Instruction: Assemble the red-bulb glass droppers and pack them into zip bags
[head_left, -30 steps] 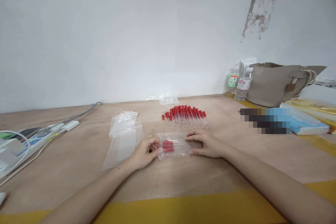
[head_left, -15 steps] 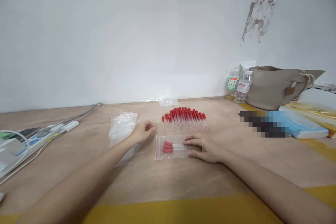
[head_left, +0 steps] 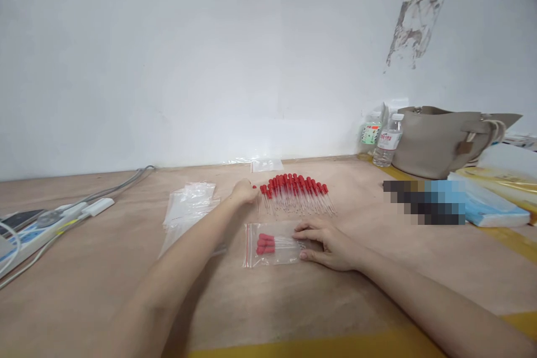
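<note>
A brown worktop [head_left: 268, 307] runs back to a white wall [head_left: 201, 56]. On it lies a clear bag [head_left: 283, 258] with three red-bulbed droppers [head_left: 265, 244] inside; the right hand [head_left: 329, 246] rests on the bag's right end, thumb and fingers spread. Left of the bag lie flat plastic sleeves [head_left: 191, 207], partly behind the left arm [head_left: 188, 249]. Beyond the bag, the left hand [head_left: 244, 192] is at the left end of the loose droppers [head_left: 297, 193], one red bulb [head_left: 254, 187] beside it; its fingers are hidden, so I cannot tell whether they pinch anything. Beyond the bag, far right, stand two bottles [head_left: 386, 144] and a handbag [head_left: 436, 142].
</note>
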A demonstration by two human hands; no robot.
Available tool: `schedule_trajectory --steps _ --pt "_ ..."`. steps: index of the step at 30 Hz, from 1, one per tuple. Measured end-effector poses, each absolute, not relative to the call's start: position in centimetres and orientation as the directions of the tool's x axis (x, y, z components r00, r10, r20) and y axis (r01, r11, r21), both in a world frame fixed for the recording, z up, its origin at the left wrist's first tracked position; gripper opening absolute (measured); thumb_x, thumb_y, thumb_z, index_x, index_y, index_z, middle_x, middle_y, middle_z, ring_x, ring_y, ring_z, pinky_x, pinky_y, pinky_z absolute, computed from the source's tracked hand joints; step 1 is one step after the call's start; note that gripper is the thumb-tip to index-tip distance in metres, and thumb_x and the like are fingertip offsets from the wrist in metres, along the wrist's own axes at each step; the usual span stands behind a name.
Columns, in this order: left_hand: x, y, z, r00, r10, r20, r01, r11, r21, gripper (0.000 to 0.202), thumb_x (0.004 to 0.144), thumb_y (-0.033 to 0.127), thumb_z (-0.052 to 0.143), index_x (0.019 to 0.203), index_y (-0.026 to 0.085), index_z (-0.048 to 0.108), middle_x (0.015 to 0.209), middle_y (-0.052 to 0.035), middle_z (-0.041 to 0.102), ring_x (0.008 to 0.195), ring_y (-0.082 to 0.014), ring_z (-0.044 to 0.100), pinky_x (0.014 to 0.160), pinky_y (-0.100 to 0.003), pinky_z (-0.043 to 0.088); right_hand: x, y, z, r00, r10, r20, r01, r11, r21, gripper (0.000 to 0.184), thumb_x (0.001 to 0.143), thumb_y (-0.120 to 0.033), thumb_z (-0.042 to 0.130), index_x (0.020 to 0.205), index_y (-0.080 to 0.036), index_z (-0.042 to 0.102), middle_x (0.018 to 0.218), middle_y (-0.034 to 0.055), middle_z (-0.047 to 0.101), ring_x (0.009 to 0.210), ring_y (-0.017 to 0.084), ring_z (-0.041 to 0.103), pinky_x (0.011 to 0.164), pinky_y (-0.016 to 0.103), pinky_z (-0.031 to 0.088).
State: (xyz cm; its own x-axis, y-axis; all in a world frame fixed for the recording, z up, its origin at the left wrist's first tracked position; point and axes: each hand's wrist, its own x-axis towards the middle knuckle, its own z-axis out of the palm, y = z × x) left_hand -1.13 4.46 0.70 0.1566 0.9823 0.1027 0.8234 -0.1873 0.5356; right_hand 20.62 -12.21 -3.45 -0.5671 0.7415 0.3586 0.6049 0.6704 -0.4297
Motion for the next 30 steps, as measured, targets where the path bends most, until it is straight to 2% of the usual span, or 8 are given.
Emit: schedule_trajectory --steps 5,6,8,12,16,22,26,30 --pt "-5.4 1.2 1.8 0.19 0.956 0.225 0.685 -0.293 0.667 0.043 0.078 0.021 0.04 0.121 0.018 0.037 0.079 -0.0012 0.058 0.062 -0.0108 0.061 0.061 -0.023 0.049 20.7 -12.1 -3.5 -0.566 0.744 0.355 0.606 0.667 -0.433 0.04 0.077 -0.042 0.053 0.111 -0.022 0.056 0.109 0.009 0.052 0.1 0.02 0.047 0.087 0.035 0.038" --pt "-6.5 0.1 1.8 0.21 0.934 0.288 0.543 -0.356 0.76 0.044 0.078 0.024 0.042 0.122 0.019 0.036 0.08 -0.0004 0.055 0.06 -0.0104 0.06 0.061 -0.025 0.05 20.7 -12.1 -3.5 -0.566 0.743 0.358 0.603 0.669 -0.434 0.04 0.077 -0.042 0.053 0.111 -0.022 0.056 0.109 0.0089 0.052 0.099 0.02 0.048 0.087 0.034 0.038" --pt "-8.6 -2.3 1.4 0.18 0.919 0.35 0.352 -0.392 0.85 0.044 0.075 0.031 0.048 0.117 0.02 0.041 0.077 0.0022 0.051 0.058 -0.0098 0.059 0.063 -0.028 0.052 20.7 -12.0 -3.6 -0.567 0.74 0.362 0.601 0.672 -0.433 0.04 0.077 -0.041 0.053 0.111 -0.022 0.056 0.109 0.0086 0.052 0.1 0.02 0.048 0.087 0.034 0.038" --pt "-10.5 -6.4 -0.3 0.041 0.964 0.264 0.191 -0.266 0.945 0.046 0.071 0.036 0.054 0.112 0.022 0.04 0.073 0.005 0.05 0.06 -0.0101 0.06 0.069 -0.032 0.052 20.6 -12.0 -3.6 -0.562 0.741 0.368 0.609 0.672 -0.422 0.039 0.076 -0.042 0.053 0.109 -0.021 0.057 0.109 0.0085 0.052 0.1 0.019 0.047 0.087 0.034 0.038" --pt "-9.9 -7.8 -1.3 -0.055 0.974 0.219 0.138 -0.21 0.968 0.043 0.071 0.035 0.055 0.108 0.022 0.039 0.072 0.0059 0.051 0.063 -0.0115 0.062 0.069 -0.031 0.051 20.6 -12.1 -3.6 -0.559 0.741 0.373 0.612 0.672 -0.418 0.038 0.076 -0.04 0.054 0.108 -0.021 0.058 0.108 0.0083 0.053 0.098 0.019 0.048 0.086 0.034 0.038" --pt "-8.7 -7.2 -3.0 -0.059 0.951 0.303 0.093 -0.297 0.95 0.038 0.07 0.034 0.056 0.1 0.021 0.037 0.072 0.0057 0.051 0.065 -0.0118 0.062 0.069 -0.031 0.05 20.6 -12.1 -3.5 -0.558 0.743 0.37 0.615 0.669 -0.417 0.037 0.076 -0.04 0.055 0.108 -0.021 0.058 0.107 0.0082 0.054 0.098 0.02 0.049 0.086 0.034 0.038" --pt "-8.7 -7.2 -3.8 0.018 0.931 0.365 0.169 -0.362 0.917 0.036 0.07 0.034 0.056 0.096 0.021 0.036 0.073 0.0044 0.054 0.066 -0.0114 0.06 0.066 -0.027 0.048 20.6 -11.9 -3.6 -0.561 0.739 0.373 0.607 0.673 -0.423 0.038 0.076 -0.041 0.054 0.108 -0.021 0.058 0.107 0.0084 0.054 0.098 0.02 0.049 0.086 0.035 0.038" --pt "-9.4 -7.1 -3.3 0.052 0.923 0.38 0.343 -0.374 0.862 0.031 0.067 0.036 0.061 0.087 0.018 0.043 0.075 0.0018 0.056 0.064 -0.0117 0.056 0.057 -0.023 0.043 20.7 -11.8 -3.6 -0.561 0.744 0.364 0.609 0.668 -0.427 0.039 0.075 -0.042 0.054 0.109 -0.022 0.058 0.108 0.0082 0.054 0.098 0.02 0.049 0.086 0.035 0.039"
